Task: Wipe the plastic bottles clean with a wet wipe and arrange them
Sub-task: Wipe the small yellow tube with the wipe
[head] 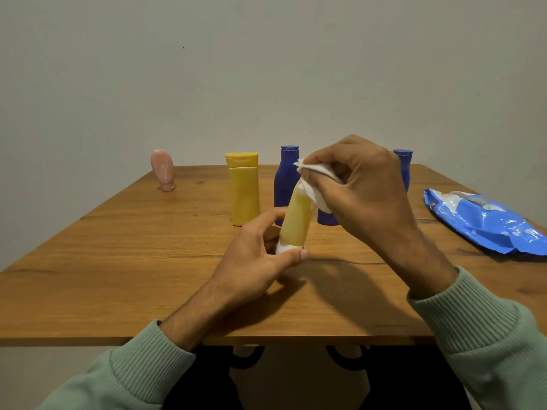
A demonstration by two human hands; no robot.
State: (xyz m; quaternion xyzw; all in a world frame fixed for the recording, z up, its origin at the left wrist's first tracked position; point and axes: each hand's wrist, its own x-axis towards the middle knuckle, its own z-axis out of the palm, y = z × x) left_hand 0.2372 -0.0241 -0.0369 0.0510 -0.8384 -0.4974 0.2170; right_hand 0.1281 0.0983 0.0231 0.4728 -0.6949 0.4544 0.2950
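Observation:
My left hand (260,255) grips a small pale-yellow bottle (296,221) by its white cap end, held tilted above the table. My right hand (358,184) pinches a white wet wipe (316,182) against the bottle's upper end. Behind them a taller yellow bottle (244,189) stands upright, with a blue bottle (285,180) right of it. Another blue bottle (404,167) stands farther right, half hidden by my right hand, and a blue base (327,217) shows below the wipe. A pink bottle (164,170) stands on its cap at the far left.
A blue wet-wipe pack (482,220) lies flat near the right edge of the wooden table (118,261). A plain wall rises just behind the table's far edge. Black table legs show under the near edge.

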